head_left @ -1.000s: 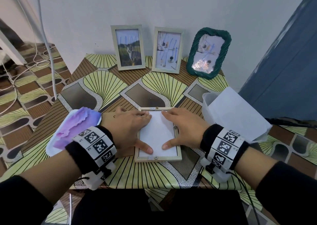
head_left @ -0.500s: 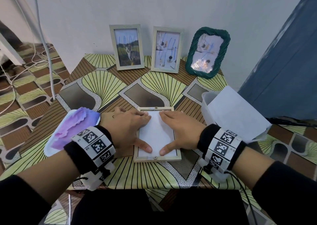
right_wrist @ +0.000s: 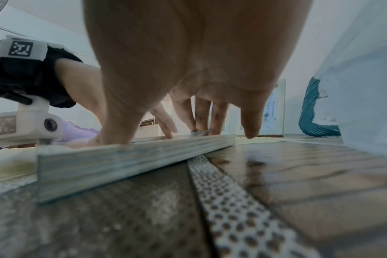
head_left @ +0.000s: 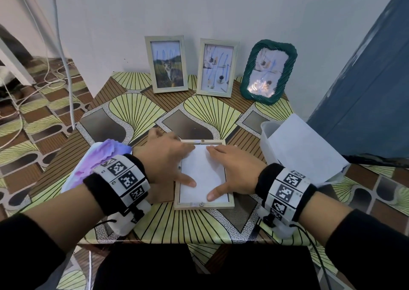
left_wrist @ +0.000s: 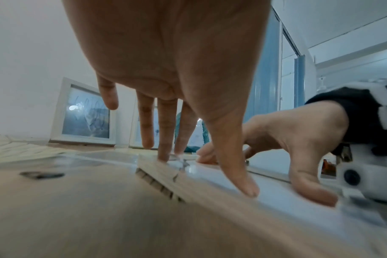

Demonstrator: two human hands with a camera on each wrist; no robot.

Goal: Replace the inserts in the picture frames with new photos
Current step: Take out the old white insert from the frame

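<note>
Both hands (head_left: 168, 157) (head_left: 234, 170) flat, fingers straight, pressing white insert (head_left: 203, 174); wrist views show frame (right_wrist: 130, 157) edge.

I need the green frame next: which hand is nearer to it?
Right. The right hand rests on the right side of the flat frame, on the green frame's side of the table; the left hand lies farther left, across the flat frame.

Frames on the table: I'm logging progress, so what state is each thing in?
Flat frame: face down, back open.
White sheet: lying inside it.
Left hand: fingers pressing the sheet.
Right hand: fingers pressing the sheet.
Three frames: upright at the wall.
</note>
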